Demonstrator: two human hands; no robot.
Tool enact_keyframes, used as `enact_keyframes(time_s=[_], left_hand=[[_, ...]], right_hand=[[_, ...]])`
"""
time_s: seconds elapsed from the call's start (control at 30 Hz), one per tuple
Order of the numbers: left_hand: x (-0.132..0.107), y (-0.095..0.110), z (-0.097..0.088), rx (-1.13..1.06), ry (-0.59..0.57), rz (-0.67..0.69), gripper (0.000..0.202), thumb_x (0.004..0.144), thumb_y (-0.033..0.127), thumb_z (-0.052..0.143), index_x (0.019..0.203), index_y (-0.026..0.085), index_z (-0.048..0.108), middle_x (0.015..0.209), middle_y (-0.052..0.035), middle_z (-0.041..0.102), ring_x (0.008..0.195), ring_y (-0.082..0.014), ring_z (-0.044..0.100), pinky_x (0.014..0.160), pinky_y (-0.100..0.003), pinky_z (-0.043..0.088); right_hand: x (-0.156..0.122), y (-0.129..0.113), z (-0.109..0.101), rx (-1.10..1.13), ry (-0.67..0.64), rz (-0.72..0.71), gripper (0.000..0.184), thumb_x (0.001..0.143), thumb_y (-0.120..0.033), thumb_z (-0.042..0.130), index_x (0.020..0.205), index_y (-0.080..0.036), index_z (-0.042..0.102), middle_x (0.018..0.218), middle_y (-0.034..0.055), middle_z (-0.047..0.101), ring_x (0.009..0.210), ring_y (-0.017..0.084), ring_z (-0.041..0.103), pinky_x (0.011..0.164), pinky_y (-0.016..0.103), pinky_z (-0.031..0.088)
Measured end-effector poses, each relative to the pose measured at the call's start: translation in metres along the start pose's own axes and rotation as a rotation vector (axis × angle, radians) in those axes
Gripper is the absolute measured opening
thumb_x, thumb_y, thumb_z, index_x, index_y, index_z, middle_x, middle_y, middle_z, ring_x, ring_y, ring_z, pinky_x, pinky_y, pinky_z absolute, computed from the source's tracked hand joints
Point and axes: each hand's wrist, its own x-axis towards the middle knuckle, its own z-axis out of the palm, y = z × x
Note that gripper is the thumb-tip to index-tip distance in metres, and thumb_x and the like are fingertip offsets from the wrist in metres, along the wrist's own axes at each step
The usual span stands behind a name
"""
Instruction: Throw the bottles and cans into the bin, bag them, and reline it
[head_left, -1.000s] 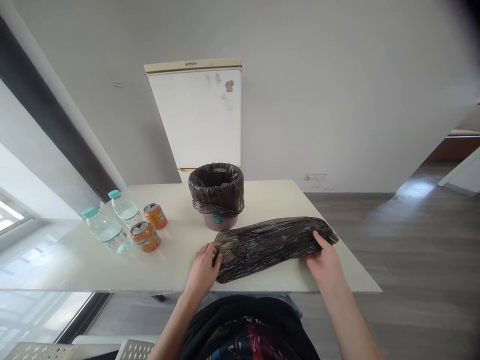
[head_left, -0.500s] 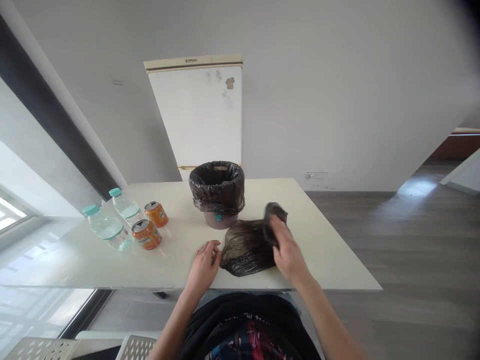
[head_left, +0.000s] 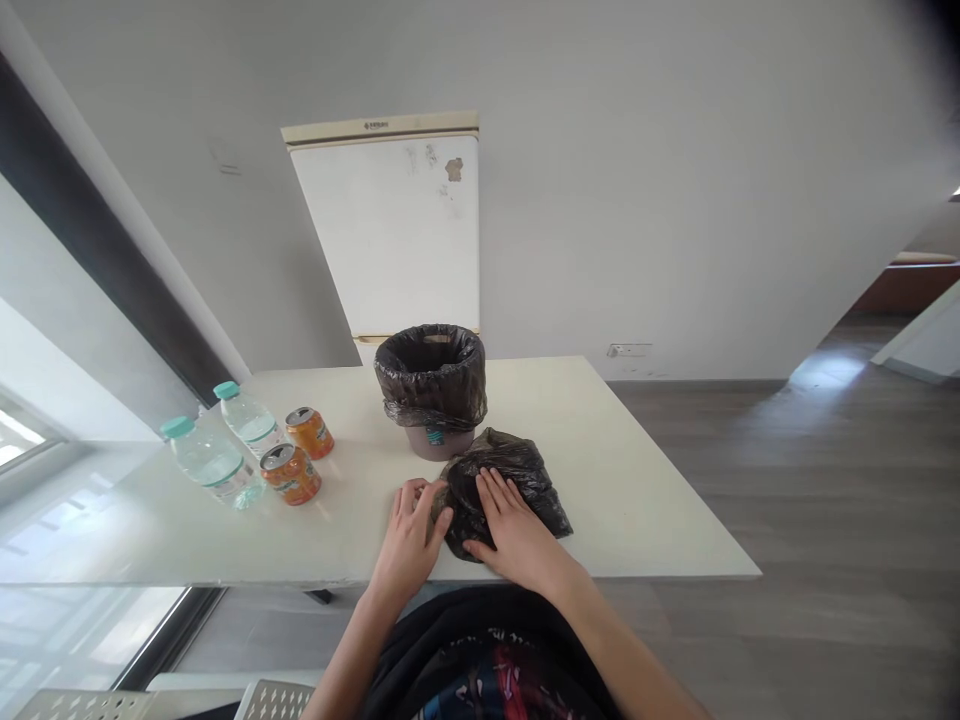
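Observation:
A crumpled black plastic bag (head_left: pixel 525 470) lies folded over on the white table (head_left: pixel 637 480), just in front of a small bin (head_left: pixel 433 390) lined with another black bag. My right hand (head_left: pixel 510 525) lies flat on the folded bag with its fingers stretched out. My left hand (head_left: pixel 412 535) rests at the bag's left edge, fingers spread, the fingertips touching the plastic.
Two water bottles with teal caps (head_left: pixel 210 460) (head_left: pixel 251 418) and two orange cans (head_left: pixel 291 472) (head_left: pixel 309 432) stand at the table's left. A white fridge (head_left: pixel 386 225) stands behind the table against the wall. Wooden floor (head_left: pixel 825 520) lies to the right.
My right hand carried the bag's right end over to the left, folding the long bag in half. It now presses flat on the folded bag. My left hand stayed at the left edge.

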Motion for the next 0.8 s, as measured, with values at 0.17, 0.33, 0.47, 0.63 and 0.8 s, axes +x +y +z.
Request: enact_keyframes(time_s=[0.17,0.33,0.47,0.63,0.8], left_hand=[[-0.003,0.005,-0.003,0.120,-0.218,0.278,0.052,0.106,0.047,0.055,0.155,0.031,0.051,0.169,-0.0083,0.044,0.157,-0.0328,0.037,0.127,-0.056,0.034],[-0.002,0.000,0.003,0.137,-0.318,0.270,0.066,0.101,0.052,0.063,0.161,0.031,0.047,0.168,-0.0085,0.046,0.158,-0.0336,0.039,0.130,-0.061,0.030],[-0.003,-0.001,0.004,0.140,-0.333,0.273,0.069,0.097,0.050,0.067,0.160,0.029,0.048,0.168,-0.0083,0.046,0.157,-0.0328,0.040,0.132,-0.062,0.027],[-0.004,0.001,0.001,0.141,-0.333,0.295,0.073,0.093,0.051,0.072,0.158,0.028,0.049,0.169,-0.0087,0.046,0.157,-0.0329,0.040,0.132,-0.062,0.025],[-0.007,0.007,-0.003,0.133,-0.318,0.270,0.056,0.100,0.036,0.063,0.154,0.028,0.052,0.163,-0.0076,0.053,0.150,-0.0295,0.049,0.130,-0.058,0.031]], right_hand=[[-0.011,0.012,-0.038,0.036,0.165,-0.126,0.068,0.112,-0.054,0.031,0.169,-0.018,0.033,0.175,0.0079,0.032,0.164,0.026,0.026,0.136,0.050,0.023],[-0.002,0.054,-0.060,-0.034,0.077,-0.109,0.066,0.111,-0.058,0.030,0.165,-0.023,0.045,0.175,0.0057,0.032,0.164,0.029,0.027,0.134,0.054,0.026],[0.011,0.082,-0.044,-0.071,-0.087,-0.030,0.084,0.106,-0.073,0.026,0.171,-0.019,0.029,0.178,0.0092,0.018,0.166,0.032,0.017,0.135,0.056,0.021],[0.014,0.088,-0.023,-0.111,-0.035,-0.050,0.084,0.107,-0.071,0.025,0.172,-0.017,0.025,0.179,0.0113,0.014,0.167,0.031,0.014,0.136,0.056,0.019],[0.000,0.079,-0.034,-0.116,0.057,-0.105,0.072,0.111,-0.061,0.030,0.170,-0.020,0.031,0.178,0.0080,0.022,0.166,0.031,0.017,0.136,0.058,0.018]])
